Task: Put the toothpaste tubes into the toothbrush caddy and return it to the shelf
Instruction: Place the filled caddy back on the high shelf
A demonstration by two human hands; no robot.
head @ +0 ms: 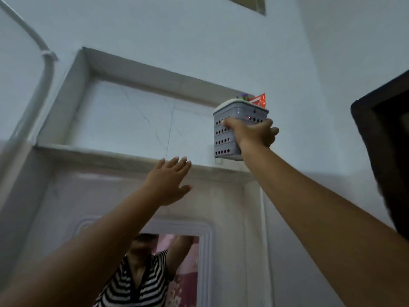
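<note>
**A:** Where is the caddy?

**B:** The grey toothbrush caddy (228,138), its walls punched with rows of round holes, is up at the right end of the wall niche (137,116), held in the air by the right hand (252,134). Its base sits about level with the shelf ledge (106,155), at the niche's right corner; I cannot tell whether it touches the ledge.

**A:** How is the hand holding it?

**B:** The right hand is wrapped around the caddy's near side, fingers curled over the front wall and thumb reaching toward the left face. The arm stretches up from the lower right.

**A:** Anything inside it?

**B:** A red toothpaste tube (259,100) pokes out above the rim at the right, tilted. Beside it, to the left, something small with purple and green (243,97) shows over the white rim; too blurred to name.

**A:** And the other hand?

**B:** The left hand (169,181) is empty and spread flat, fingers (177,162) extended, fingertips just under the ledge's front edge, well left of the caddy and lower than it. Not touching the caddy.

**A:** What else is around?

**B:** A white pipe (47,69) bends down the wall at the left. Below, a mirror (163,271) in a pale frame reflects a person in a striped shirt with raised arms. A dark object (385,138) juts in at the right edge.
</note>
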